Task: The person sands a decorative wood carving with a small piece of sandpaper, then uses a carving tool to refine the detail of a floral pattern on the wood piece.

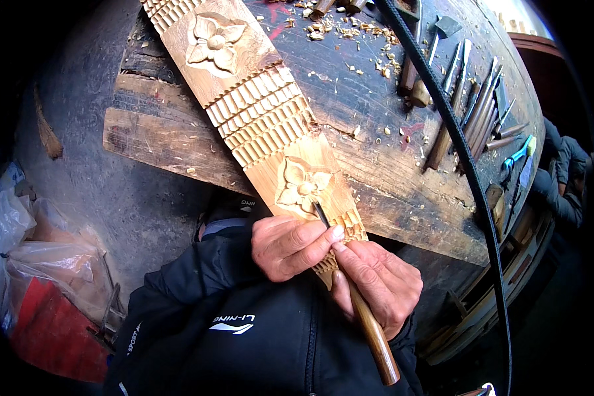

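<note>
A long wooden board [264, 179] slants from the upper left across the bench edge toward my body. It bears bands of carved ridges and two relief flowers; the nearer flower [305, 187] has a round centre. A carving chisel with a brown wooden handle [376, 340] is in both hands, its dark blade tip at the nearer flower's lower edge. Around the handle's upper part closes my right hand [379, 280]. My left hand [290, 247] rests on the board, its fingers pinching the blade just beside the right fingertips. The lower board end is partly hidden by my hands.
On the dark, worn workbench [402, 221] several chisels [485, 109] lie at the right, near a blue brush [521, 153]. Wood chips [386, 63] are scattered beyond the board. A black cord [465, 145] hangs across the view. Plastic bags [59, 264] sit at left; a person [564, 175] is far right.
</note>
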The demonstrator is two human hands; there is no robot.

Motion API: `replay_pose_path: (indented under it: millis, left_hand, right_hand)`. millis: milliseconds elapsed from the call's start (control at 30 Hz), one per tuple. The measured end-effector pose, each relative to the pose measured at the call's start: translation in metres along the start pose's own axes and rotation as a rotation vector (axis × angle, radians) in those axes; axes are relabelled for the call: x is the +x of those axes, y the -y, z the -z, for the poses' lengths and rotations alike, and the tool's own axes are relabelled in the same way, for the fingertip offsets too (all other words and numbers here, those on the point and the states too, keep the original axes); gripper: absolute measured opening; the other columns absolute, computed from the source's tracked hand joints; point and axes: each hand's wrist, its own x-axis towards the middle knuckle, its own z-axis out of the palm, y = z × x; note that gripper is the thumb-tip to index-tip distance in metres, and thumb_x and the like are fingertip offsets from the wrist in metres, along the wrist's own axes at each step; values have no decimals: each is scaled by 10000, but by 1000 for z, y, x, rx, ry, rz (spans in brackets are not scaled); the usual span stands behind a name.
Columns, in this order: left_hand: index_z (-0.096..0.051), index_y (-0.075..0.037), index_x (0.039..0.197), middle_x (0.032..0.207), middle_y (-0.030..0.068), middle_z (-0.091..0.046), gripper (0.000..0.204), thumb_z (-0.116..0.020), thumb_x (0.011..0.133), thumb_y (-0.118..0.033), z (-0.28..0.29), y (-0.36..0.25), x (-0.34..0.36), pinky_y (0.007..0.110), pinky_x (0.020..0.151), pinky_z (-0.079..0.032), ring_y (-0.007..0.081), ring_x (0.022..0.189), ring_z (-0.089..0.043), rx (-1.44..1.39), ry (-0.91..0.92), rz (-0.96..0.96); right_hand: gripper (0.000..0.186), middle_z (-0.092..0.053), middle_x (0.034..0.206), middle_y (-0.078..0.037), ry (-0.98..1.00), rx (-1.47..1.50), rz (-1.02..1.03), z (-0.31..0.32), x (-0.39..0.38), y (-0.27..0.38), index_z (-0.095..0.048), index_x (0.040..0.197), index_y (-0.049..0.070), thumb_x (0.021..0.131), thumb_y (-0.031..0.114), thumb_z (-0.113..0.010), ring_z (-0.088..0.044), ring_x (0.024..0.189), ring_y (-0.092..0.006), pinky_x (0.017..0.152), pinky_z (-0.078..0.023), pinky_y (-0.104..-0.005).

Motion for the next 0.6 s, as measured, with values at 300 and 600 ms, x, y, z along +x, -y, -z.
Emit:
replay_pose_path:
  millis: [300, 600]
  left_hand:
    - [-790, 22, 1362, 1192, 128, -793, 457, -829, 935, -139, -1, -1, -1, 320, 642, -624, 184, 772, -763, 28, 23, -3]
    - [-781, 25, 1362, 1175, 116, -771, 452, -813, 937, -123, 2, -1, 2, 306, 656, -621, 171, 758, -746, 85, 94, -22]
  right_hand:
    - [391, -850, 1020, -200, -59, 69, -9, -8, -8, -9, -857, 1225, -77, 842, -36, -923, -875, 957, -351, 868, -722, -408]
    - [386, -850, 1021, -217, -115, 169, 1, -19, -18, -27, -874, 1195, -68, 811, -53, -911, -882, 986, -375, 908, -728, -439]
